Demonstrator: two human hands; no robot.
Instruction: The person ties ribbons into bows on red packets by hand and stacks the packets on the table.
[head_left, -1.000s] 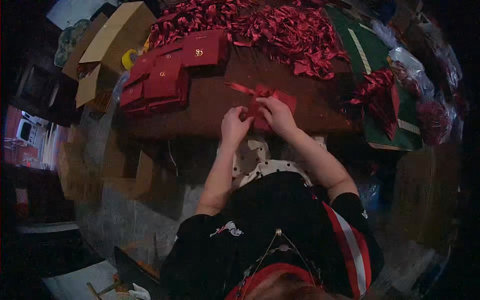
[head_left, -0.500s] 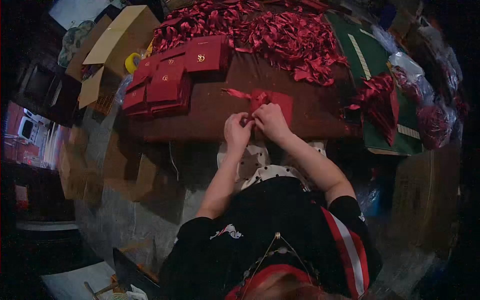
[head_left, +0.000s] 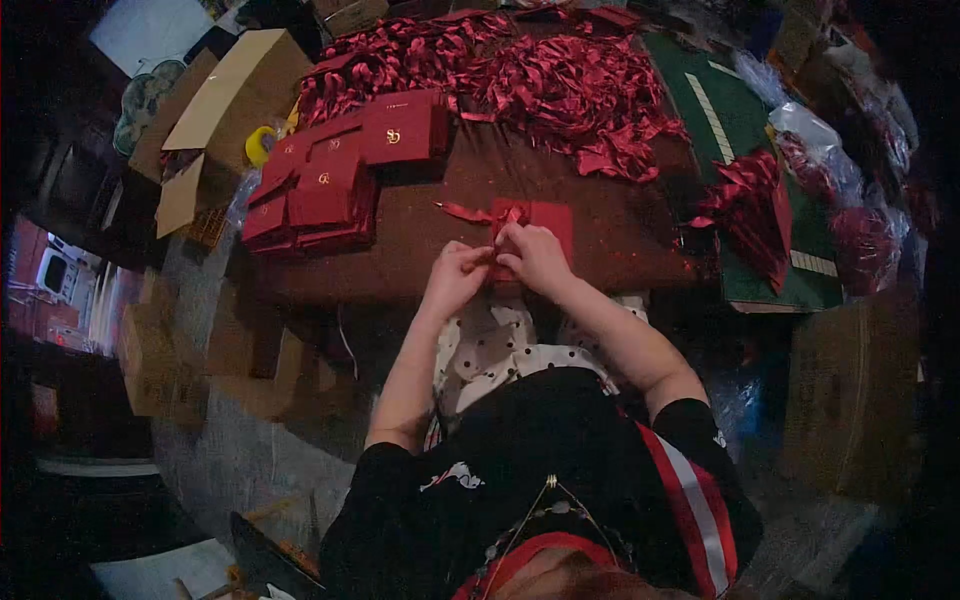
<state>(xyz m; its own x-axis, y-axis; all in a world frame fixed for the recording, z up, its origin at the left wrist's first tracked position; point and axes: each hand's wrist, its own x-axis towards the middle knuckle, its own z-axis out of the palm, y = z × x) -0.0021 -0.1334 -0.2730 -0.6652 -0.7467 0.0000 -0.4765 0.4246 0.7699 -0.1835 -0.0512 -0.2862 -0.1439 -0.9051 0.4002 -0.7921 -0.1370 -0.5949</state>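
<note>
A red card or pouch (head_left: 552, 222) lies near the front edge of the brown-covered table, with a red ribbon (head_left: 464, 212) reaching out from its left side. My left hand (head_left: 458, 277) is at the lower left of the piece, its thumb and fingertips pinched together; what lies between them is too small to make out. Over the piece, my right hand (head_left: 532, 258) has its fingers closed on the ribbon at the middle, where a loop or knot shows. The fingertips of both hands are close together.
Stacks of red pouches with gold letters (head_left: 325, 178) stand at the left on the table (head_left: 420, 235). Behind lies a large heap of red ribbons (head_left: 570, 90). More red pieces (head_left: 750, 215) rest on a green board (head_left: 715, 120). An open carton (head_left: 225, 95) stands at left.
My left hand has moved a little left and down, away from my right hand. My right hand has shifted slightly left. The whole view has tilted a little.
</note>
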